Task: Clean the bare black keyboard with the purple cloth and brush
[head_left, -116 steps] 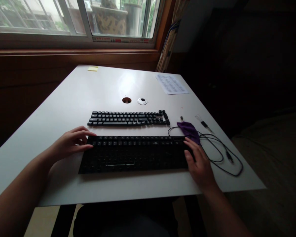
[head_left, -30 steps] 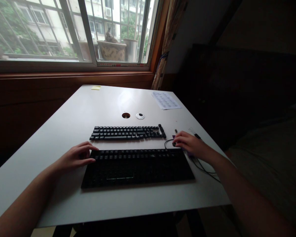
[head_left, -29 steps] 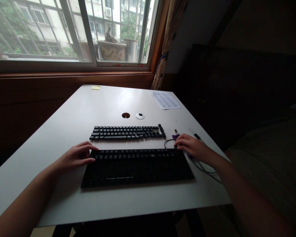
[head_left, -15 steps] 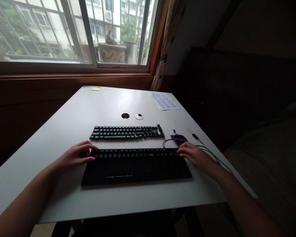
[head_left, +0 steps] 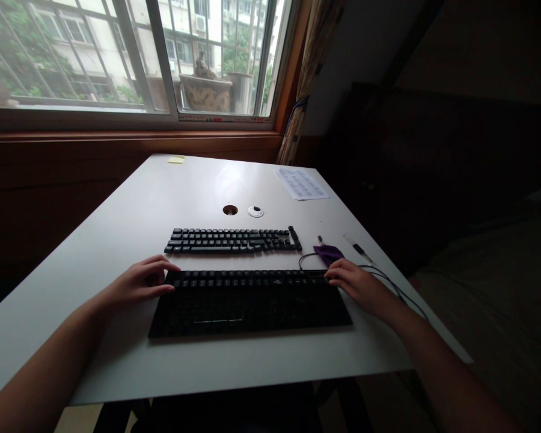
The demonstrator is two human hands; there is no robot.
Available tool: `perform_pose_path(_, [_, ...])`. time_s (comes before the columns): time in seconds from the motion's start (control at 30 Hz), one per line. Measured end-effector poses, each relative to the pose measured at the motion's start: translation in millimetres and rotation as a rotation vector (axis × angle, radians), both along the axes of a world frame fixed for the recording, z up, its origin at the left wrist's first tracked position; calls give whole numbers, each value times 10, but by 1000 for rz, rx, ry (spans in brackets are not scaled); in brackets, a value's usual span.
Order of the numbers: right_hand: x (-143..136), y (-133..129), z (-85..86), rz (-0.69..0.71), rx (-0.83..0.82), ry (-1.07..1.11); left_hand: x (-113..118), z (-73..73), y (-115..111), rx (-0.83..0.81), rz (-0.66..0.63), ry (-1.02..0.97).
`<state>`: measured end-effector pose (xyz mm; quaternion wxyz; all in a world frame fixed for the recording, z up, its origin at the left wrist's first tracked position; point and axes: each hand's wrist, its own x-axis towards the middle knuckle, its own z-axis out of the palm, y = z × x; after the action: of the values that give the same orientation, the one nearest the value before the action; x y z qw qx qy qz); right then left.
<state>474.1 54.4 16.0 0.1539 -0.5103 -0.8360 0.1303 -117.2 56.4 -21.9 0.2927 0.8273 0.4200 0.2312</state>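
Both forearms are angled inward from the lower corners, palms turned down. On the left hand (head_left: 139,282), the thumb is extended below the curled fingers (head_left: 160,263), a gap left between them. On the right hand (head_left: 354,284), fingertips (head_left: 329,275) are bunched beside the thumb, the wrist (head_left: 390,310) set lower, behind the grip.

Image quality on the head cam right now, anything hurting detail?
Head view: window bright and hazy, partly washed out; glare patch on the far part of the white desk; front keyboard so dark that most lower keys merge into black; room at right nearly black; print on the paper sheets too soft to read; edges look wide-angle stretched.
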Motion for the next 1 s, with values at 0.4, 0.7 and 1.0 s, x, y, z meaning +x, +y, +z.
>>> perform_pose_path(0.4, [-130,-107,23,24,150,-308,-35,-23,11,-37,2,13])
perform_pose_path(0.7, [-105,-171,-57,-9,177,-166,-39,-33,-1,-29,3,7])
perform_pose_path(1.0, [-26,-185,-407,-388,63,269,-27,-17,-1,-23,0,18])
